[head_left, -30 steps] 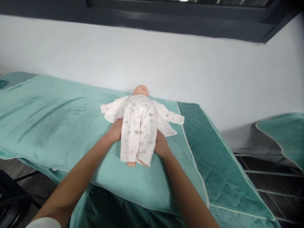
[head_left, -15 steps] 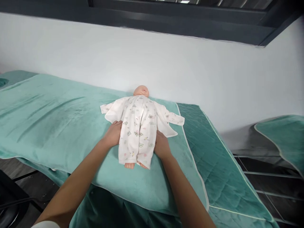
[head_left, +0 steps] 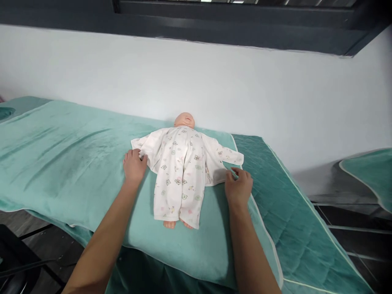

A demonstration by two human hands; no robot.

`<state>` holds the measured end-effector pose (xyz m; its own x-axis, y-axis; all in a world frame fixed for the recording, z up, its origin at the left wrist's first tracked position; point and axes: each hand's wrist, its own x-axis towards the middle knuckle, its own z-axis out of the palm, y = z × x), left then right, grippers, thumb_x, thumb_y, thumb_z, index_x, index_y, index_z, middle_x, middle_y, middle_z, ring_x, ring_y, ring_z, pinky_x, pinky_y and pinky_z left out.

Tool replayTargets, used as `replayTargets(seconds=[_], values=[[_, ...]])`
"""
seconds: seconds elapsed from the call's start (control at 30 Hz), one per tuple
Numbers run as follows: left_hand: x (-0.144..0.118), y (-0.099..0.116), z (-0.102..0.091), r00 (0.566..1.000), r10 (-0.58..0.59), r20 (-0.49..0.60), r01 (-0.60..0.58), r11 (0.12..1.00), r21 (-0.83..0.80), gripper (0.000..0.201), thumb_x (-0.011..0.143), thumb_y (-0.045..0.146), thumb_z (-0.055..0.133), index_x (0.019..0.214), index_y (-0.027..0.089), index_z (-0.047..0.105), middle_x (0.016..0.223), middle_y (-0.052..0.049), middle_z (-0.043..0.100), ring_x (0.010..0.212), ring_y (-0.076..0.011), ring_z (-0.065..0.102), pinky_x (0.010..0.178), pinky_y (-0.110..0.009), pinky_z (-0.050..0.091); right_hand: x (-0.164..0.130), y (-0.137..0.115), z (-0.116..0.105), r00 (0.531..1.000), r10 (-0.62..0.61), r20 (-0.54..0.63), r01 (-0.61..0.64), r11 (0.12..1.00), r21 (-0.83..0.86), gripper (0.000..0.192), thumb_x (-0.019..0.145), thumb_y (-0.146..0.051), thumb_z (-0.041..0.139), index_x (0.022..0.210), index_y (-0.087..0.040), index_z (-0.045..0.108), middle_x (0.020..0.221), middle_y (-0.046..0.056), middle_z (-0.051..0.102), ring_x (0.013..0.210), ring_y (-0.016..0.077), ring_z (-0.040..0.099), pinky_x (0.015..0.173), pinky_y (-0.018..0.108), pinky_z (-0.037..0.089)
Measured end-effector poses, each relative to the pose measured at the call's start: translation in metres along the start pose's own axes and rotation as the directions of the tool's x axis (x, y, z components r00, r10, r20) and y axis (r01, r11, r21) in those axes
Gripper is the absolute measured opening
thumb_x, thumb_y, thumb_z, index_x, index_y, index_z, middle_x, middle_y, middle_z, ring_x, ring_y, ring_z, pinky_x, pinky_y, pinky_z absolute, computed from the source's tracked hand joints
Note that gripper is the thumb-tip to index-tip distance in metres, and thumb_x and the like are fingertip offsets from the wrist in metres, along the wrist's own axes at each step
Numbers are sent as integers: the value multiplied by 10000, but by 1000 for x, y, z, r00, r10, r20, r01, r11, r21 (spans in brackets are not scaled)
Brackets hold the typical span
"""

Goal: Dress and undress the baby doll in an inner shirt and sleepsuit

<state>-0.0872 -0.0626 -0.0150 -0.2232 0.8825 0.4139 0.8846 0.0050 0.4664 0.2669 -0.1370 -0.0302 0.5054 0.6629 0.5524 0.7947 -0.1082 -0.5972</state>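
Observation:
A baby doll [head_left: 184,119] lies on its back on a light green blanket [head_left: 76,171], head toward the wall and feet toward me. It is dressed in white printed pants [head_left: 177,183] drawn high over the chest. Beneath them a white baby jacket [head_left: 228,155] spreads out, its sleeves stretched to both sides. My left hand [head_left: 134,166] is closed, its fingertips at the jacket's left edge below the sleeve. On the other side, my right hand [head_left: 239,185] pinches the lower right corner of the jacket. Only the toes show below the pant legs.
Behind the doll rises a white wall [head_left: 122,73] with a dark window frame [head_left: 214,28] above. A darker quilted green cover [head_left: 284,220] lies to the right. Metal bars [head_left: 358,229] show at the far right, and a dark chair part [head_left: 15,253] at lower left.
Both hands have moved outward from the sides of the pants to the jacket's side flaps. The right flap is now pulled toward my right hand. The view has shifted slightly.

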Motion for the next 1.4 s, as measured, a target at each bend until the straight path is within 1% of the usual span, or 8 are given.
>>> replayTargets(seconds=[0.2, 0.4, 0.67, 0.83, 1.0, 1.13, 1.3, 1.4], values=[[0, -4, 0, 996, -87, -38, 90, 992, 88, 326, 827, 452, 623, 990, 170, 610, 1187, -214, 587, 1159, -428, 504, 927, -579, 424, 18, 16, -1, 958, 222, 182, -179, 958, -225, 472, 842, -519, 528, 1074, -135, 674, 1029, 176, 683, 981, 316, 605, 876, 454, 466], [2, -8, -2, 993, -118, -16, 115, 986, -123, 152, 880, 344, 528, 796, 217, 532, 930, -92, 634, 981, -299, 565, 890, -471, 432, 22, 5, -3, 860, 419, 292, -307, 881, -361, 547, 786, -650, 572, 1055, -187, 679, 983, 159, 702, 877, 338, 645, 793, 466, 475], [-5, -6, -11, 955, -281, -94, 178, 796, -578, 150, 952, 317, 441, 831, 234, 413, 778, 19, 452, 743, -147, 461, 699, -269, 412, 20, 18, 10, 949, 257, 181, -281, 951, 128, 601, 701, -448, 649, 1218, -141, 648, 887, 80, 677, 771, 227, 603, 776, 392, 480], [-3, -5, -12, 973, -229, 12, 186, 760, -622, 172, 943, 306, 446, 805, 231, 375, 786, 27, 425, 756, -134, 432, 728, -264, 399, 28, -6, 14, 936, 291, 197, -352, 796, 493, 583, 708, -388, 640, 1245, -161, 639, 903, 60, 693, 701, 179, 598, 675, 328, 483], [1, -6, -11, 974, -223, 43, 201, 756, -623, 177, 919, 264, 432, 795, 233, 311, 772, 35, 352, 732, -122, 378, 706, -259, 379, 34, -85, -7, 975, -182, 130, 82, 830, 552, 444, 833, -383, 592, 1254, -240, 615, 955, 51, 724, 711, 171, 632, 678, 310, 503], [2, -2, -8, 976, -210, 66, 208, 782, -588, 194, 900, 249, 469, 785, 233, 313, 760, 37, 370, 699, -123, 369, 674, -276, 362, 46, -137, -16, 728, -591, 347, 386, 772, 505, 321, 861, -396, 594, 1139, -261, 681, 739, -5, 703, 567, 148, 583, 631, 299, 480], [4, -3, -5, 974, -219, 52, 210, 802, -559, 212, 901, 274, 502, 786, 236, 328, 756, 33, 390, 681, -134, 382, 665, -297, 375, 79, -144, 26, 981, -164, 107, 50, 741, 670, 291, 930, -366, 493, 1154, -234, 624, 748, -17, 663, 524, 119, 544, 560, 272, 468], [4, 0, -7, 970, -242, 21, 213, 806, -552, 228, 913, 330, 492, 788, 241, 323, 753, 26, 378, 694, -147, 406, 662, -302, 411, 83, -132, 56, 985, 23, 173, -136, 720, 680, 257, 888, -351, 556, 1092, -210, 626, 704, -35, 628, 528, 109, 520, 514, 234, 429]])
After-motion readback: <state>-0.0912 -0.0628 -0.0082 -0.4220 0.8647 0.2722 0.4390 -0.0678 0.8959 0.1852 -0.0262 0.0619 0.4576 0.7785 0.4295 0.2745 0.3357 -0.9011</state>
